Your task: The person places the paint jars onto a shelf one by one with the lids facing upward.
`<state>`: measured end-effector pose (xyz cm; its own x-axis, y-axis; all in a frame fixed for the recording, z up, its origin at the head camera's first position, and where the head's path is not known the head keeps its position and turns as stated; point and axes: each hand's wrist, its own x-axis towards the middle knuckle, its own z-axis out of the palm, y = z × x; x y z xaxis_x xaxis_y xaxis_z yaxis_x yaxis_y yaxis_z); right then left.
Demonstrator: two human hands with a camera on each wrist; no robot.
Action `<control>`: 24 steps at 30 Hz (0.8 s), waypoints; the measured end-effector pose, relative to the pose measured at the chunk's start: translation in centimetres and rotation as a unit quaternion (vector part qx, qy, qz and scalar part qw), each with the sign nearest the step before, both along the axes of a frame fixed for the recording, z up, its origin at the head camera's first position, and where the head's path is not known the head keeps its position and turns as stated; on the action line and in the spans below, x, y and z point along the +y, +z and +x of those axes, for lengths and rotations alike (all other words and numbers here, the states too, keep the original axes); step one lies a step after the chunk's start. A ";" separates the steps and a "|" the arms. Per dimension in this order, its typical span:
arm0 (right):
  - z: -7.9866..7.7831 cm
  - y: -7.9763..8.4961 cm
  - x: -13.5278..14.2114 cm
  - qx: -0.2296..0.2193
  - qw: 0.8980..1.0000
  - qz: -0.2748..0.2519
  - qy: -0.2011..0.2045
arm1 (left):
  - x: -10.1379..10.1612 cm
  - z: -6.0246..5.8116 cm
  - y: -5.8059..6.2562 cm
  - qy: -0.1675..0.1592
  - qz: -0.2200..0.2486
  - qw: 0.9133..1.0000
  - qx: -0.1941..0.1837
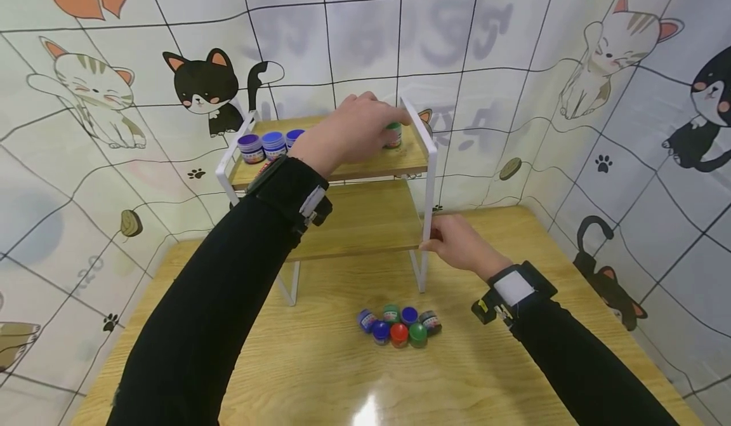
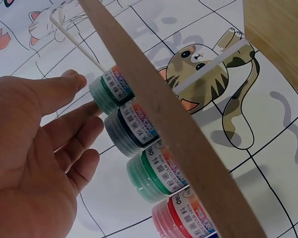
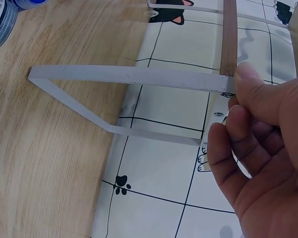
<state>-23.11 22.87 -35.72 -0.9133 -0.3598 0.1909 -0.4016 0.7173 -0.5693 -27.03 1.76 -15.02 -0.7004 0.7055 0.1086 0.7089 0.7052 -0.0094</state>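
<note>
On the top board of a two-tier shelf (image 1: 360,219), my left hand (image 1: 354,127) reaches over the right end. A green-lidded paint jar (image 1: 394,135) stands just under its fingertips. From the left wrist, the thumb and loosely bent fingers of my left hand (image 2: 54,144) are at the end jar (image 2: 111,90), its lid close to them; the index fingertip is partly hidden. Beyond it, a black jar (image 2: 130,129), a green jar (image 2: 156,171) and a red jar (image 2: 181,215) line up. My right hand (image 1: 459,243) grips the shelf's white frame (image 3: 139,77) at the lower board's right corner, thumb on top.
Purple and blue paint jars (image 1: 251,148) stand at the top board's left end; my left forearm covers part of the row. On the wooden table (image 1: 320,369), several more jars (image 1: 399,334) cluster in front of the shelf. A cat-patterned sheet (image 1: 365,39) hangs behind.
</note>
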 end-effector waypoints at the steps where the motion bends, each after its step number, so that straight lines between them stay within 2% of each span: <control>1: 0.0 0.0 0.0 0.000 1.000 -0.001 0.001 | -0.1 0.1 0.0 -0.006 0.007 1.000 0.000; 8: 0.0 0.0 -0.1 0.002 1.000 0.003 -0.005 | -1.1 0.9 -0.2 -0.048 0.038 0.998 -0.002; 12: 0.0 0.0 -0.1 0.003 1.000 0.003 -0.005 | -1.5 1.6 -0.6 -0.070 0.045 0.996 0.013; 18: 0.1 0.0 -0.1 0.001 1.000 0.004 -0.004 | -2.0 2.7 -1.4 -0.106 0.054 0.993 0.026; 24: 0.0 0.1 -0.1 0.004 1.000 0.005 0.001 | -2.9 4.1 -2.5 -0.125 0.056 0.990 0.024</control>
<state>-23.09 22.78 -35.66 -0.9108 -0.3641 0.1945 -0.4079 0.7220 -0.5588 -22.97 -1.18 -17.55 -0.4978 0.8377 0.2249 0.8621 0.5063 0.0223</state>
